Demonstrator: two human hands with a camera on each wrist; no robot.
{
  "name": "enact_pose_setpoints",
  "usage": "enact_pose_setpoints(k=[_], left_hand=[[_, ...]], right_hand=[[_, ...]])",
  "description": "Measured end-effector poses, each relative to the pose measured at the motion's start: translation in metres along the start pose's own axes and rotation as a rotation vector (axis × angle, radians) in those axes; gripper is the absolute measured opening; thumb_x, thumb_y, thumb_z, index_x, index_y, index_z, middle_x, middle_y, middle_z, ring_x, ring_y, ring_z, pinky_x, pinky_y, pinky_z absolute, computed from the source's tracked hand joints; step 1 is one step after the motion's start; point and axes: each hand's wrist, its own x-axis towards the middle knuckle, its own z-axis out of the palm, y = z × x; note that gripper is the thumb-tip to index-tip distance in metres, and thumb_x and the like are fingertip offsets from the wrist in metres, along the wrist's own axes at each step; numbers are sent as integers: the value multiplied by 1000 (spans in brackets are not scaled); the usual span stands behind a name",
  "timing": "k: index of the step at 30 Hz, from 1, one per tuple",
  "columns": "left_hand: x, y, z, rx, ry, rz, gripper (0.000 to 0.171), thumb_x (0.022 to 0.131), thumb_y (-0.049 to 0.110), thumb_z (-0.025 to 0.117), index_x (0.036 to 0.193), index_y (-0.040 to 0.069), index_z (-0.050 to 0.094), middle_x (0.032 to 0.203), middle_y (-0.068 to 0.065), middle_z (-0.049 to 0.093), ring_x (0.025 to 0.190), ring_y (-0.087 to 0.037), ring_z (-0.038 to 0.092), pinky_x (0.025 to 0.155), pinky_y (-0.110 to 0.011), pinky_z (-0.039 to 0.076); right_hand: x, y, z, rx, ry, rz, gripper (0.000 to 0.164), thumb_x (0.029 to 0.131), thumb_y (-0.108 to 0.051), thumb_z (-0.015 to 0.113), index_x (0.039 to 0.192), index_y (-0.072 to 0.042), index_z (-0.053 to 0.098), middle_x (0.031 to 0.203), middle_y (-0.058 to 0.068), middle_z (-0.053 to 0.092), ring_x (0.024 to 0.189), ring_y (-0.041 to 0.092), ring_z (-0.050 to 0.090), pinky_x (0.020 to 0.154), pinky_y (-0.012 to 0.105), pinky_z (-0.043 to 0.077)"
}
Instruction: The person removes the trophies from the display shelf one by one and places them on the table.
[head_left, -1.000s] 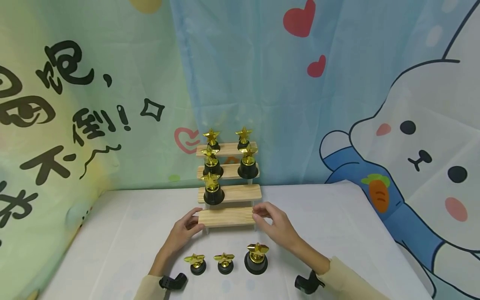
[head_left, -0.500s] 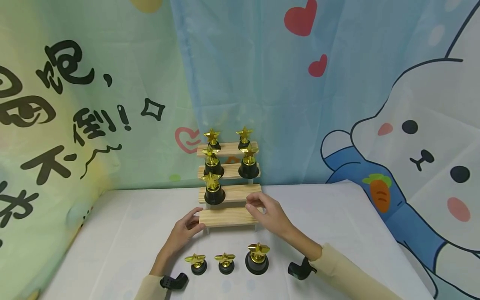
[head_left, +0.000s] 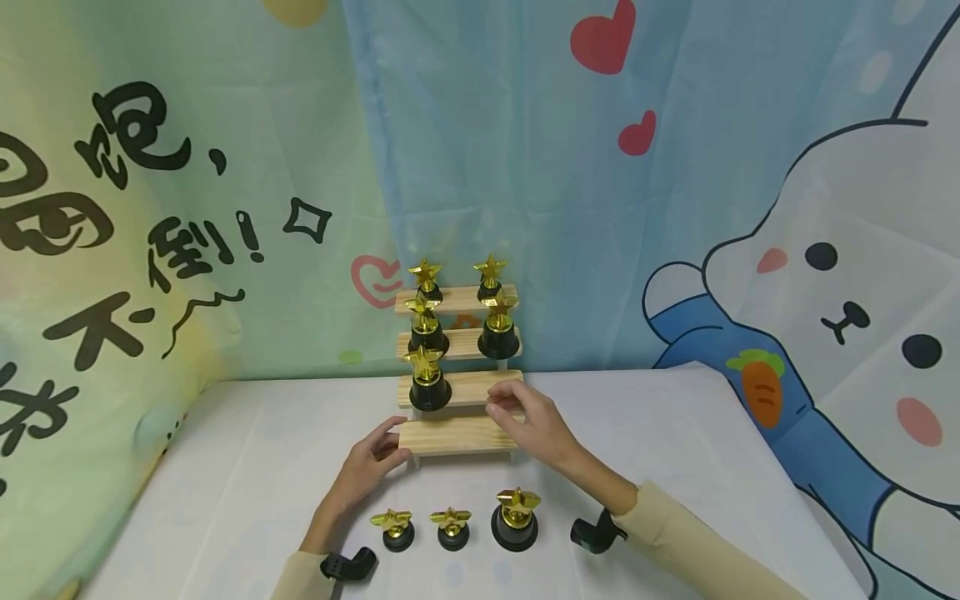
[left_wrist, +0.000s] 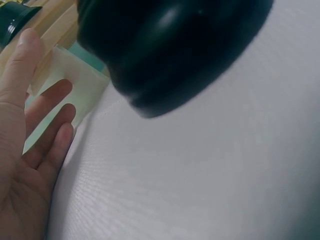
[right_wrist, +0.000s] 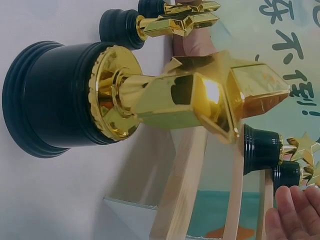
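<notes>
A stepped wooden display stand (head_left: 453, 437) with clear legs stands at the table's back edge. Gold star trophies with black bases occupy its upper shelves; one trophy (head_left: 430, 381) sits at the left of the third shelf down. My left hand (head_left: 366, 463) holds the left end of the lowest shelf, thumb at the front corner; its fingers (left_wrist: 62, 142) lie beside the clear leg in the left wrist view. My right hand (head_left: 542, 427) hovers over the right end of the lower shelves, fingers loosely bent and nothing between them. Its fingertips (right_wrist: 284, 196) show in the right wrist view.
In front of the stand, two small trophies (head_left: 396, 532) and a larger trophy (head_left: 515, 521) form a row on the white tablecloth (head_left: 247, 492). A printed curtain (head_left: 480, 167) hangs close behind the stand.
My right hand has left the right end of the lowest shelf and moved left and up, towards the third shelf. The left hand stays in place.
</notes>
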Motion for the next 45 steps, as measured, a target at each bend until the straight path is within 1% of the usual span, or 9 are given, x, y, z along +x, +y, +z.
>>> enact_pose_setpoints(k=[8,14,16,22,28,31,37,42,45], left_hand=[[-1,0,-1,-1,-8,4,58,86,30,73,138,19,50,112,-8,72,102,-12,67,88,-17,52],[0,0,-1,-2,-10,12,60,86,32,72,139,18,50,113,-8,72,102,-12,67,87,-17,52],[0,-1,-1,-5,-11,4,60,86,32,73,139,18,50,113,-7,72,102,-11,67,87,-16,52],[0,-2,-1,-2,-11,14,60,86,32,73,139,18,50,112,-7,72,101,-10,67,87,-17,52],[0,-2,-1,0,-12,14,59,86,32,73,139,20,49,112,-6,72,102,-11,67,88,-16,52],[1,-1,0,0,-15,5,60,86,33,72,140,18,49,113,-6,72,104,-13,67,89,-16,51],[1,0,-1,-1,-18,-6,60,86,33,72,140,17,49,113,-6,72,104,-13,67,89,-15,51],[1,0,-1,-3,-25,4,58,87,32,72,139,20,49,113,-7,71,103,-12,67,89,-16,51],[0,1,-2,-6,-30,13,59,87,32,72,139,19,49,114,-7,71,103,-11,67,88,-16,51]], right_hand=[[4,-1,3,-8,-5,-3,23,96,-21,61,115,-6,61,108,7,67,98,20,65,90,34,55],[9,-2,5,8,-9,5,25,96,-22,61,116,-6,61,110,9,67,100,22,65,90,38,54],[12,-2,5,17,-9,0,26,97,-22,61,116,-6,60,110,10,67,101,23,65,91,39,54],[20,-2,9,11,-22,-11,25,97,-24,60,117,-9,60,109,8,67,100,20,66,90,35,55],[27,-5,11,20,-32,-28,24,97,-22,60,116,-7,60,107,8,67,99,21,66,90,37,55],[29,-5,12,21,-33,-29,23,97,-21,60,115,-7,60,107,8,67,98,22,66,90,39,55],[33,-5,14,13,-42,-29,23,97,-21,60,115,-6,60,107,9,67,99,21,66,90,36,54],[38,-7,16,20,-43,-36,23,97,-21,60,114,-6,60,107,10,66,99,21,65,91,35,54],[41,-9,17,19,-40,-36,22,97,-20,59,114,-6,60,108,10,66,99,22,66,91,34,54]])
